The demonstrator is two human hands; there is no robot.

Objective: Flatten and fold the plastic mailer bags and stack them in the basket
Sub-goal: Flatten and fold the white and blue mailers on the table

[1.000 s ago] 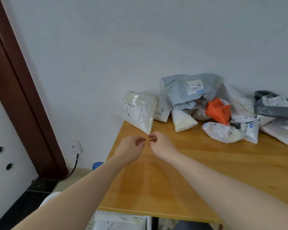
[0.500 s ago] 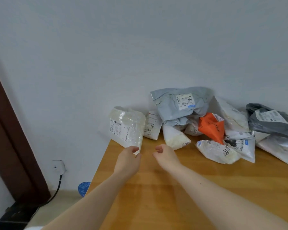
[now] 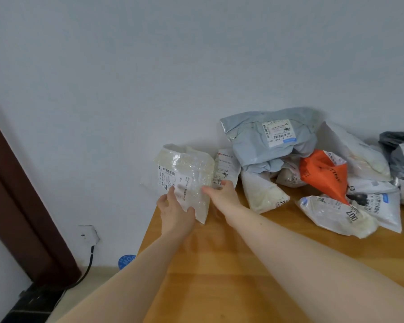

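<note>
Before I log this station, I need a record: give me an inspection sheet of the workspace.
Surface: wooden table, against the wall.
Job's things: clear bubble mailer at the table's left corner; heap holding a grey-blue mailer, orange mailer, dark grey mailer and white mailers. Basket: nothing seen.
Clutter: nothing seen.
Hands: left hand and right hand both grip the bubble mailer.
Cables: black cable below a wall socket.
Surroundings: brown door frame, blue round object on the floor.
</note>
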